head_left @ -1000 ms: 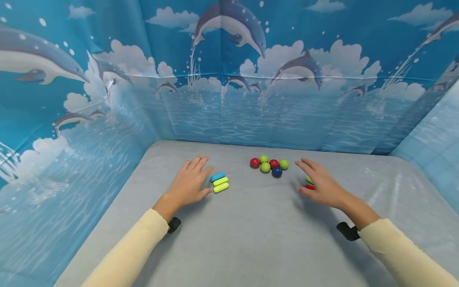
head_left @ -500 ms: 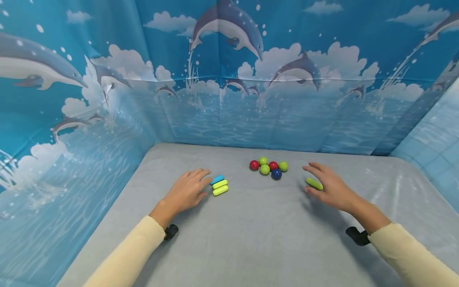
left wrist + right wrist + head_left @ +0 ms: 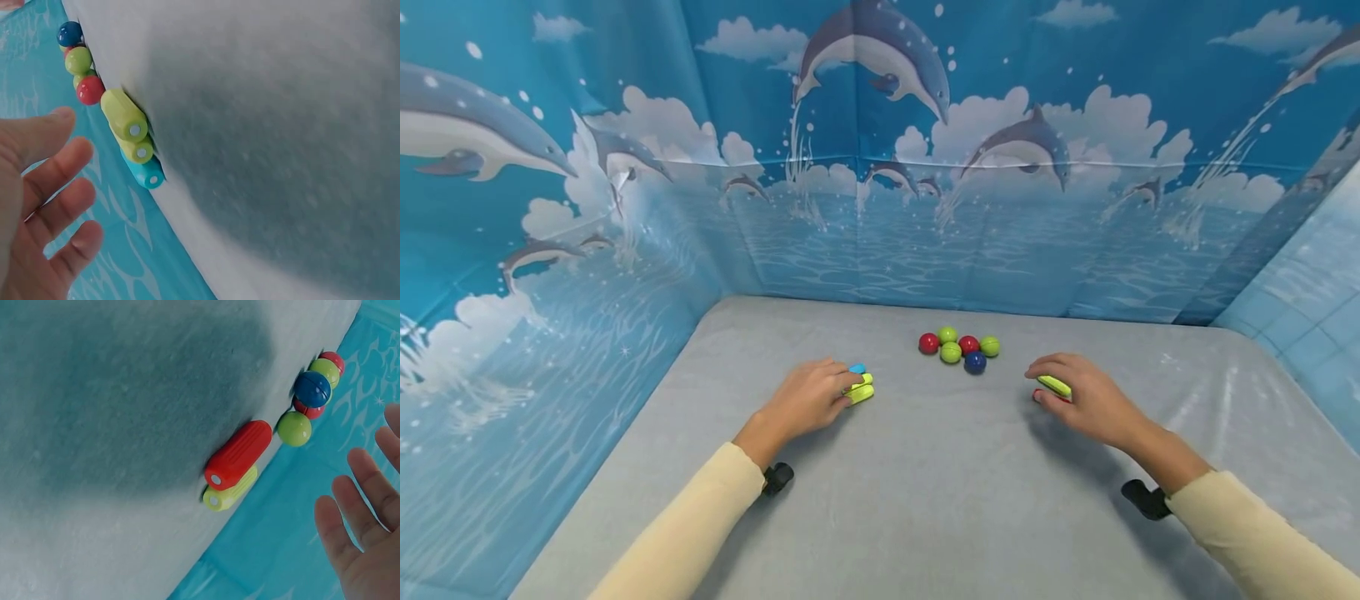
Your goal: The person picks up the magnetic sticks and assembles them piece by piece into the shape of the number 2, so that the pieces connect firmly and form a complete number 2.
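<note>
Short plastic rods with metal-dotted ends lie in two groups. My left hand (image 3: 808, 397) hovers beside the left group and partly covers it in the head view. That group has a blue rod (image 3: 147, 174) and two lime rods, the nearer lime rod (image 3: 124, 115) among them; the fingers are relaxed and apart from them. My right hand (image 3: 1090, 397), fingers loosely bent, holds nothing beside the right group: a red rod (image 3: 239, 455) and a lime rod (image 3: 232, 491). Several balls lie between the hands, including a blue ball (image 3: 975, 362), a red ball (image 3: 928, 343) and a lime ball (image 3: 951, 352).
The rods and balls lie on a grey covered table (image 3: 910, 500). A blue dolphin-print curtain (image 3: 880, 242) rises behind the table and along the left side. A black wrist camera (image 3: 778, 477) sits under the left wrist, another black camera (image 3: 1146, 500) under the right.
My left hand has first drawn back slightly, then moved right over its rods, fingers bending more. The right hand has shifted a little to the right, its fingers bending more. Rods and balls stay put.
</note>
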A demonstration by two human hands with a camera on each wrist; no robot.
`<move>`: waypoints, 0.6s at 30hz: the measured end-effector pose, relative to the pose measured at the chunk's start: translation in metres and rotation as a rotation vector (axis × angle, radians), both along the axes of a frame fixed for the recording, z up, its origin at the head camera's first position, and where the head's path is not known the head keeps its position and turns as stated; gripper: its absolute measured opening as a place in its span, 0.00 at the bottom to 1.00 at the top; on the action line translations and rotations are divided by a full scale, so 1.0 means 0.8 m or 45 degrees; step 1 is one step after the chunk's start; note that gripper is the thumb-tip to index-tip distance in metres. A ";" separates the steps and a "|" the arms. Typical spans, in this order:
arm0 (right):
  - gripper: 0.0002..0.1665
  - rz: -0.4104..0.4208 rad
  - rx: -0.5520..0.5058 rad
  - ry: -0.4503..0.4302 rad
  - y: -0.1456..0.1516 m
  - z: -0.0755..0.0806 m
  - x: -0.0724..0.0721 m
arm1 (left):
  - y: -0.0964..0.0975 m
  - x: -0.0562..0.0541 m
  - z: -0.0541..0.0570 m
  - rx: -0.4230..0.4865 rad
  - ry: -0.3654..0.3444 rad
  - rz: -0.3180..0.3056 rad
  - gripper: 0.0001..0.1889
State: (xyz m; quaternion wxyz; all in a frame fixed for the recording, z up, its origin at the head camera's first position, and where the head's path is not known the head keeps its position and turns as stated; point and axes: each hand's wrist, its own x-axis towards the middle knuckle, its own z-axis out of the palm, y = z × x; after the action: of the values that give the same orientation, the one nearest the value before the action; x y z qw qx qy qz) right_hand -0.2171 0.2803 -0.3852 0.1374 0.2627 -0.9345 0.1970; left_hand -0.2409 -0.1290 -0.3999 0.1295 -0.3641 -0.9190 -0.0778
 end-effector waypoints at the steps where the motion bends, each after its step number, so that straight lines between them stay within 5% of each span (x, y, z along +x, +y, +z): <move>1: 0.14 0.003 0.002 -0.006 -0.001 0.000 -0.001 | 0.002 -0.001 0.000 0.012 -0.025 0.001 0.15; 6: 0.13 0.029 0.019 -0.022 -0.006 0.000 -0.004 | 0.009 -0.004 -0.001 0.045 -0.137 0.047 0.13; 18: 0.13 0.057 0.039 -0.032 -0.015 0.000 -0.005 | 0.015 -0.012 -0.010 -0.047 -0.207 0.159 0.04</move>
State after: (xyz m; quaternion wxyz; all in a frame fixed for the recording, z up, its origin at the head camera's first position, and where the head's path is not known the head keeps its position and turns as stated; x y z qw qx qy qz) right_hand -0.2211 0.2681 -0.3855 0.1172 0.2832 -0.9330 0.1888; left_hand -0.2501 -0.1166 -0.4081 0.0523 -0.3010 -0.9487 -0.0820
